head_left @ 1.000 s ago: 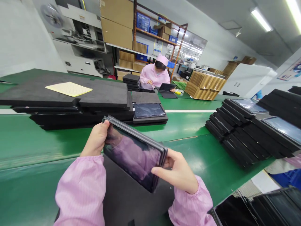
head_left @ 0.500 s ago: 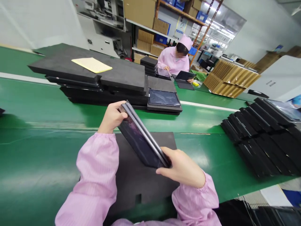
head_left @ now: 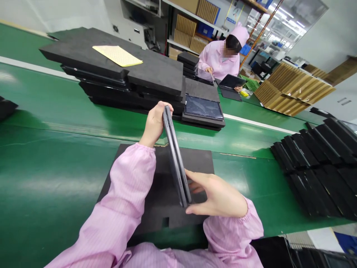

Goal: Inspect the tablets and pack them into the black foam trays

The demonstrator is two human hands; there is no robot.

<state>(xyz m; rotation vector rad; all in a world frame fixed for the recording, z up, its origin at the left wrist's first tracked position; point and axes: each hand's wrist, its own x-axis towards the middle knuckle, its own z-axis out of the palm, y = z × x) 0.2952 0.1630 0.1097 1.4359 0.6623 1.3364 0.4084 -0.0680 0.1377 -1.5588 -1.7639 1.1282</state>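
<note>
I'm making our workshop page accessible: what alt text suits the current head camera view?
Two slim tablets, seen edge-on, tilt above a black mat on a green bench, the left hand gripping their upper end and the right hand at their lower end. Beyond sits a black stack topped with a yellow sheet; across the bench is a co-worker in pink.

We can't see screens of tablets (head_left: 176, 160) between fingers (head_left: 198, 177). Yellow sheet (head_left: 118, 56) beyond left fingers (head_left: 166, 105): too finely marked for us. Right of fingers, black stack (head_left: 315, 167) cut off.
</note>
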